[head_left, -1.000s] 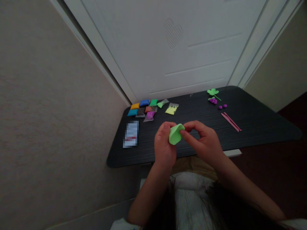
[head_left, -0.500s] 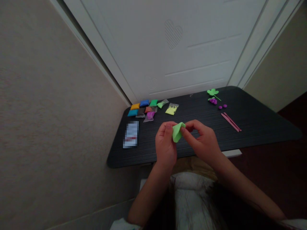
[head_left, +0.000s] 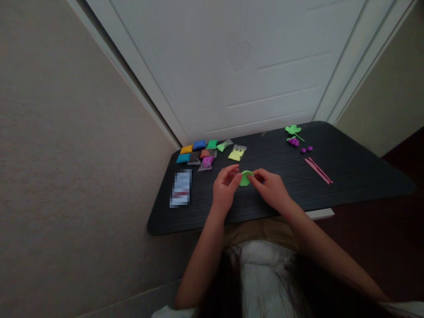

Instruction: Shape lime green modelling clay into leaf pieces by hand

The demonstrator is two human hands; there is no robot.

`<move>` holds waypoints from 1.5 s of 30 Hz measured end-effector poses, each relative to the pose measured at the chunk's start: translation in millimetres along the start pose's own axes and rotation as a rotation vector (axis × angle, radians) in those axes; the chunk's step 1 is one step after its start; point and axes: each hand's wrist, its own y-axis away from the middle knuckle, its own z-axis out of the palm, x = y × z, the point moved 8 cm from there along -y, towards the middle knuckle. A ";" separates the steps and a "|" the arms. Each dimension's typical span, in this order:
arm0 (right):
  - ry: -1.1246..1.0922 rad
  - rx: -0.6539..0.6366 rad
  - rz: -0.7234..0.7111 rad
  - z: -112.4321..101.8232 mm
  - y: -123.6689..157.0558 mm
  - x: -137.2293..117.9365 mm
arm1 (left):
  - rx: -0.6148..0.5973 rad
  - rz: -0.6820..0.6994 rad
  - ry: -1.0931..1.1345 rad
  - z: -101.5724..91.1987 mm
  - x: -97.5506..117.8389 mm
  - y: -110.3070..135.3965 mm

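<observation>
A thin, rounded piece of light green modelling clay (head_left: pixel 245 178) is held between my two hands over the dark table. My left hand (head_left: pixel 226 185) pinches its left edge with thumb and fingers. On the other side, my right hand (head_left: pixel 270 185) grips the right edge between thumb and forefinger. Toward the back right lie a green clay clover shape with a stem (head_left: pixel 293 130) and a cluster of purple clay balls (head_left: pixel 293 142). Two loose purple balls (head_left: pixel 306 149) sit just in front of them.
Several small bags of coloured clay (head_left: pixel 199 144) lie at the back left, with a yellow bag (head_left: pixel 237 153) beside them. A blurred-out phone-like item (head_left: pixel 181 188) rests at the left. Pink modelling tools (head_left: pixel 318 171) lie at the right on the black table (head_left: pixel 361 176). A white door stands behind.
The green clay has been lowered and turned, going from a folded, upright look to a flatter, rounder one. Both hands have shifted with it, and the left fingers have spread somewhat.
</observation>
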 end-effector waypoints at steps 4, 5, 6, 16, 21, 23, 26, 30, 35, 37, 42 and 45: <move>0.032 -0.028 0.032 14.5 1.2 18.3 | -0.025 0.178 -0.314 2.9 -4.8 6.1; 0.031 -0.031 0.042 17.3 1.8 21.5 | -0.018 0.203 -0.366 3.6 -6.9 7.4; 0.027 -0.035 0.049 19.9 2.3 23.9 | -0.010 0.219 -0.407 4.1 -9.2 8.4; 0.037 -0.007 -0.013 21.1 7.0 16.8 | -0.004 0.323 -0.535 5.8 -10.6 16.6; 0.008 0.018 -0.027 19.9 7.5 18.1 | 0.013 0.277 -0.572 7.1 -17.1 14.7; 0.009 0.026 -0.025 19.8 7.3 19.6 | 0.004 0.242 -0.602 8.3 -21.7 13.3; 0.002 0.028 -0.037 20.4 7.0 20.5 | -0.025 0.222 -0.661 10.2 -25.8 13.3; 0.012 0.026 -0.038 21.3 6.9 22.5 | -0.001 0.255 -0.683 8.1 -23.4 15.7; 0.089 0.006 -0.046 22.9 7.7 21.4 | 0.021 0.294 -0.711 9.4 -20.2 17.6; 0.108 0.012 -0.051 22.0 8.3 20.0 | 0.029 0.316 -0.727 10.6 -18.0 18.3; 0.122 0.026 -0.060 20.2 9.7 17.3 | -0.002 0.396 -0.756 15.8 -12.8 21.5; 0.122 0.030 -0.062 19.8 10.2 16.7 | 0.004 0.413 -0.758 15.5 -12.3 22.6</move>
